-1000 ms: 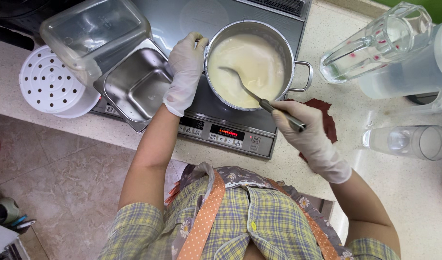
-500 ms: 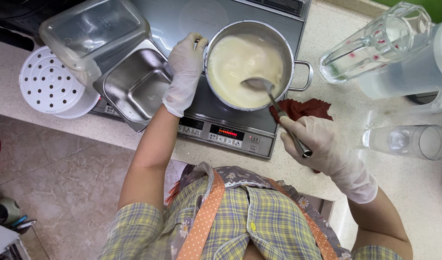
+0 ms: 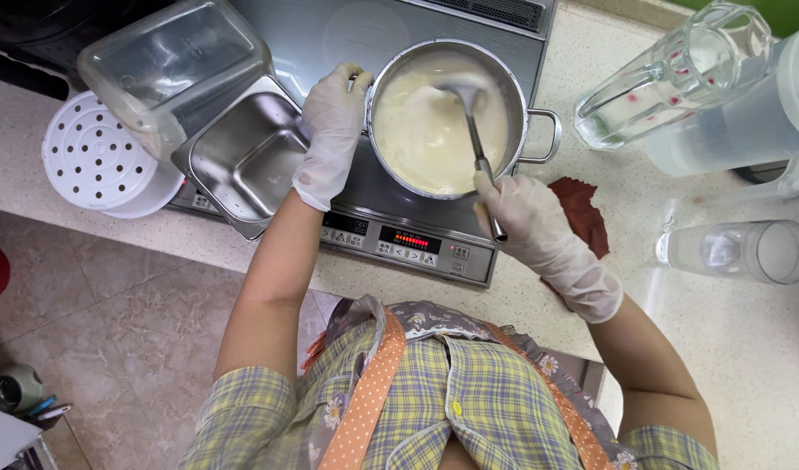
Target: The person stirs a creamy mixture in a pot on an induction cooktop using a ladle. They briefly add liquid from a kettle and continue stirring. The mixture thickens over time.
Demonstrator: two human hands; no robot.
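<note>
The right hand (image 3: 530, 228) was clenched around the slim metal ladle (image 3: 473, 130), whose long axis ran away from the grip into the round steel pot of pale cream batter (image 3: 434, 130); the left hand (image 3: 330, 130) gripped the pot's near-side handle.

ladle (image 3: 474, 139) bowl blurred | pot (image 3: 512, 78) l. handle prob. under left grip (image 3: 330, 130)
</note>
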